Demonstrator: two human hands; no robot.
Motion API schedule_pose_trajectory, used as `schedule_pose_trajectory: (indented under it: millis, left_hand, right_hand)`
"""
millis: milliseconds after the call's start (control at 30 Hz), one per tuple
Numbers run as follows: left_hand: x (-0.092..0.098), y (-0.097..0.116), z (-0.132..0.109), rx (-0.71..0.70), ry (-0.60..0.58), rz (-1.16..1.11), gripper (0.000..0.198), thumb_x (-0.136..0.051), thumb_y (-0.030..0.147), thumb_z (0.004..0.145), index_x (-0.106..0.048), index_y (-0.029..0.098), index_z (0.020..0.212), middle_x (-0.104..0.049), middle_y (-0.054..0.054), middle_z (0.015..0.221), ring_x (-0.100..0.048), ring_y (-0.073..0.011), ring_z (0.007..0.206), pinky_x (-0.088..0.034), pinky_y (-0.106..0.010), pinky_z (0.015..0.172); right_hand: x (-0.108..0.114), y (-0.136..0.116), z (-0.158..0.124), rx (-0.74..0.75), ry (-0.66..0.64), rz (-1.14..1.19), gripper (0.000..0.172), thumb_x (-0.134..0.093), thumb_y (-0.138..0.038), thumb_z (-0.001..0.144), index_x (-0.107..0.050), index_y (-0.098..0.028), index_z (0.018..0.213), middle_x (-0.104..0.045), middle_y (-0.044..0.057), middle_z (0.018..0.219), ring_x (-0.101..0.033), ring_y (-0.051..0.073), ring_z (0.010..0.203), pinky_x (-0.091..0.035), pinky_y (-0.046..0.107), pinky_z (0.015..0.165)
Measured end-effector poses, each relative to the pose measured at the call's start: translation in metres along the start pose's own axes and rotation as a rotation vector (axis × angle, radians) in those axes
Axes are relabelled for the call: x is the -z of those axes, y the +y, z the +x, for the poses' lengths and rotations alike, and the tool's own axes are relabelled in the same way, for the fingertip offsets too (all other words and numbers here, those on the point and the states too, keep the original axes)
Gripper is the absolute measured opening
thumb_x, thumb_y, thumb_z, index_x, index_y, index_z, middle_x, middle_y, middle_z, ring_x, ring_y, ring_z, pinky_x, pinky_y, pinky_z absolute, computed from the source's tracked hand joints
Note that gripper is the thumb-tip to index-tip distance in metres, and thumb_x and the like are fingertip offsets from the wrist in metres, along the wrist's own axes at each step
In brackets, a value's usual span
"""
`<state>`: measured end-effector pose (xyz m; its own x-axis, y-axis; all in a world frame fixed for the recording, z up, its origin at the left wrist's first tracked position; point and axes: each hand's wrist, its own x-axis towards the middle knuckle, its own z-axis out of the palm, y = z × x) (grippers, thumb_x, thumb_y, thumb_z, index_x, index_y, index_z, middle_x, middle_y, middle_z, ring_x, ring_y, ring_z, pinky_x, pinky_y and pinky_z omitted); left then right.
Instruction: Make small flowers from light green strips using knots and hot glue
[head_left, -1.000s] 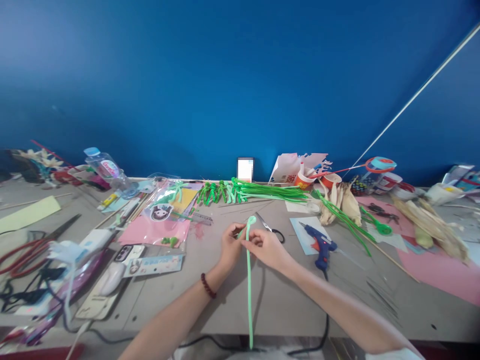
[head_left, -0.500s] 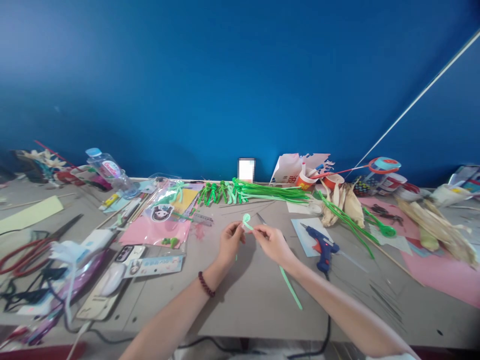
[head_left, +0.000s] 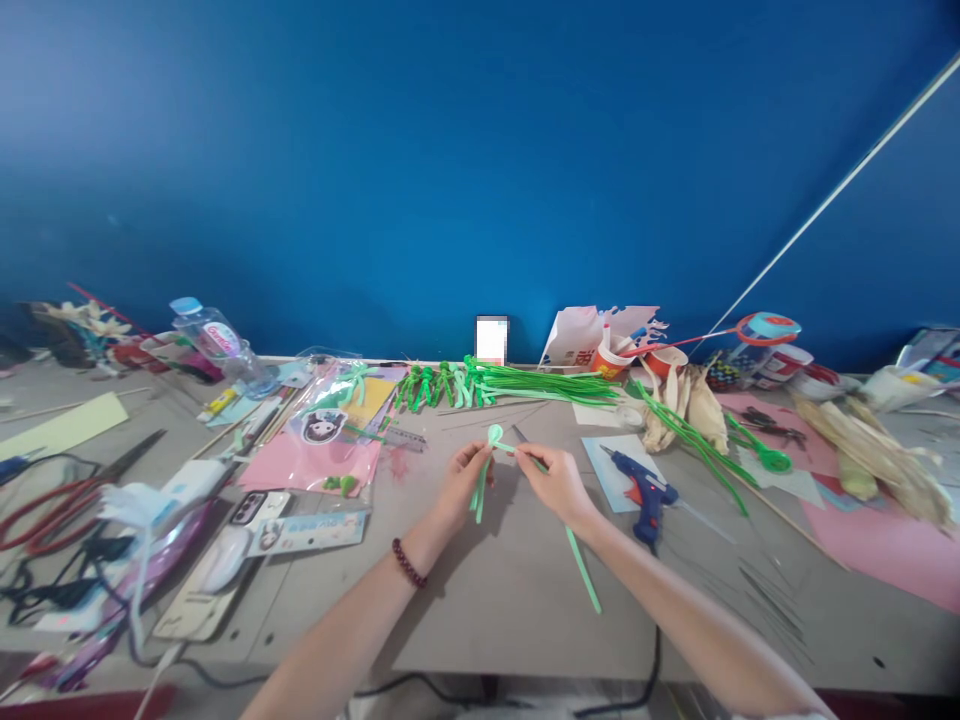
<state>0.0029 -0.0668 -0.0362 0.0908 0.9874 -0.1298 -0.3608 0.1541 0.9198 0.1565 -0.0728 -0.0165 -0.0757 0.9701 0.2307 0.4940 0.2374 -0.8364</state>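
My left hand (head_left: 466,482) pinches a pale green pipe cleaner (head_left: 495,436) just below its rounded, coiled head; two ends hang down past the fingers. One strand runs sideways from the coil to my right hand (head_left: 556,484), which grips it between thumb and fingertips. Its long tail comes out below the right wrist and slants toward the table's front. Behind the hands lies a bundle of green pipe cleaners (head_left: 555,384), with several twisted green pieces (head_left: 439,386) at its left end.
A blue glue gun (head_left: 645,492) rests on white paper to the right, its cord running off the front edge. On the left are scissors (head_left: 75,500), a computer mouse (head_left: 226,558), a plastic bag (head_left: 337,420) and a water bottle (head_left: 225,345). Dried husks (head_left: 675,410) lie at the right.
My right hand has moved a little to the right, away from the left, drawing out the strand between them. More of the hanging ends now shows beneath my left hand.
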Motion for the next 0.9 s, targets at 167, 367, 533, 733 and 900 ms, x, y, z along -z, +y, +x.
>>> schedule_pose_trajectory:
  millis: [167,367,533,733,900]
  left_hand:
    - [0.003,-0.005,0.004,-0.091,0.083,0.027,0.034,-0.074,0.042,0.063,-0.062,0.015,0.081,-0.052,0.005,0.058,-0.045,-0.0061,0.045,-0.037,-0.021,0.046]
    - [0.000,0.003,0.000,-0.082,0.129,0.038,0.034,-0.077,0.039,0.058,-0.061,0.016,0.077,-0.058,0.001,0.064,-0.051,-0.0090,0.050,-0.042,-0.024,0.051]
    - [0.001,0.006,-0.001,-0.137,0.102,0.052,0.028,-0.076,0.037,0.061,-0.062,0.016,0.073,-0.058,0.000,0.066,-0.054,-0.0103,0.056,-0.043,-0.024,0.057]
    - [0.005,-0.003,0.002,-0.188,0.024,0.059,0.030,-0.073,0.042,0.066,-0.062,0.016,0.075,-0.056,0.001,0.063,-0.052,-0.0100,0.056,-0.041,-0.023,0.056]
    - [0.006,-0.009,0.001,-0.135,-0.044,-0.027,0.029,-0.073,0.041,0.068,-0.061,0.016,0.073,-0.055,0.002,0.061,-0.052,-0.0101,0.057,-0.045,-0.023,0.057]
  right_hand:
    - [0.000,-0.002,-0.003,0.045,-0.011,-0.046,0.031,-0.047,-0.035,0.086,-0.071,-0.017,0.082,-0.071,0.004,0.074,-0.062,0.019,0.065,-0.045,0.025,0.063]
    - [0.000,-0.008,-0.006,0.109,-0.026,-0.107,0.030,-0.045,-0.032,0.087,-0.071,-0.019,0.081,-0.071,0.005,0.076,-0.063,0.018,0.066,-0.044,0.025,0.064]
    - [0.000,-0.007,-0.008,0.149,-0.027,-0.156,0.030,-0.044,-0.030,0.089,-0.071,-0.020,0.081,-0.071,0.006,0.080,-0.063,0.018,0.069,-0.043,0.024,0.066]
    - [0.000,-0.003,-0.007,0.203,0.012,-0.202,0.026,-0.046,-0.027,0.089,-0.071,-0.020,0.083,-0.069,0.005,0.072,-0.059,0.016,0.062,-0.040,0.024,0.061]
    - [0.001,-0.001,-0.006,0.258,0.050,-0.212,0.026,-0.045,-0.025,0.090,-0.070,-0.020,0.081,-0.062,0.004,0.065,-0.054,0.015,0.059,-0.040,0.024,0.060]
